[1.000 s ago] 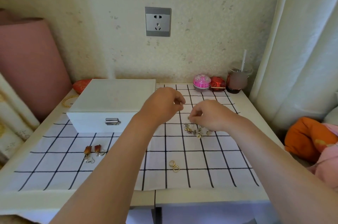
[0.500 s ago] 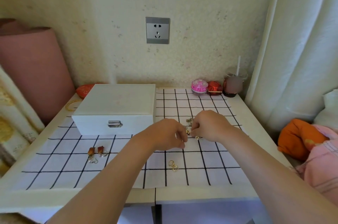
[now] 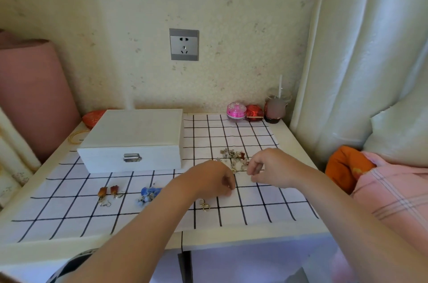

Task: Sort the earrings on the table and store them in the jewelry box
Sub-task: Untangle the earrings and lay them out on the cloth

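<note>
The white jewelry box (image 3: 129, 139) stands closed at the back left of the checked cloth. A tangled pile of earrings (image 3: 234, 157) lies right of it. Nearer me lie an orange pair (image 3: 107, 192), a blue pair (image 3: 149, 193) and two gold hoops (image 3: 204, 204). My left hand (image 3: 213, 181) hovers low just above the hoops, its fingertips pinched together on what looks like a small earring. My right hand (image 3: 266, 169) sits at the pile's near edge with thumb and fingers curled; whether it holds anything is hidden.
At the back right stand a pink round case (image 3: 236, 110), a red case (image 3: 254, 112) and a cup with a straw (image 3: 275, 109). A gold bangle (image 3: 77, 137) lies left of the box. A white padded headboard (image 3: 347, 63) borders the table's right side.
Both hands pulled back from the pile toward me and apart, the left one moving down toward the gold hoops. The blue pair has come into view left of my left arm.
</note>
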